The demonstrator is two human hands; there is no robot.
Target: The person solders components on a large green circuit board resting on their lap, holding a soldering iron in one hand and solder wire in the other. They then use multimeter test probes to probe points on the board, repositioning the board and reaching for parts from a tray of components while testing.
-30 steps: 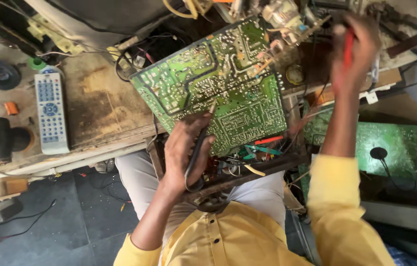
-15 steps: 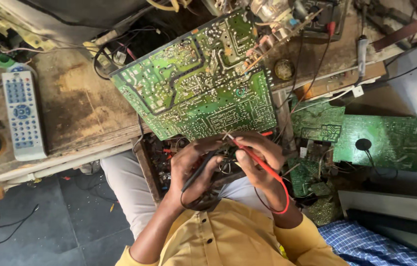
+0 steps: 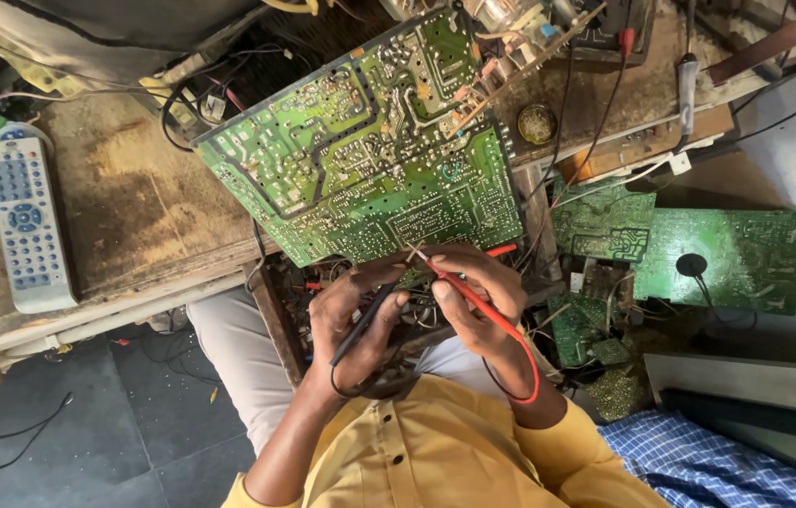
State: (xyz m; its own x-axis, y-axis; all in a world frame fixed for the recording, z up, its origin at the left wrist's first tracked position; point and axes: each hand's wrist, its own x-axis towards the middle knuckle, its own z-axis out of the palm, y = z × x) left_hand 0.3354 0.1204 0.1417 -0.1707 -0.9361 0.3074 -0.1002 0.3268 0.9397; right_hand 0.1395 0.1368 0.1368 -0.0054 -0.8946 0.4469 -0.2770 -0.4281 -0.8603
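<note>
Board (image 3: 360, 150), green, solder side up, tilted at centre top, lower edge just above both hands. Right hand (image 3: 473, 292) fingers pinched on red probe (image 3: 459, 290), tip angled up-left, touching that edge. Left hand (image 3: 351, 325) fingers wrapped round black probe (image 3: 360, 325), lower, farther off. Remote (image 3: 26, 221) on table (image 3: 125, 202), left.

A worn, stained wooden bench (image 3: 125, 207) carries a large green circuit board (image 3: 370, 150) jutting past its near edge, a grey remote control (image 3: 26, 221) lying flat well to one side, a small round tin (image 3: 537, 123) and tangled wires (image 3: 193, 99) behind.
</note>
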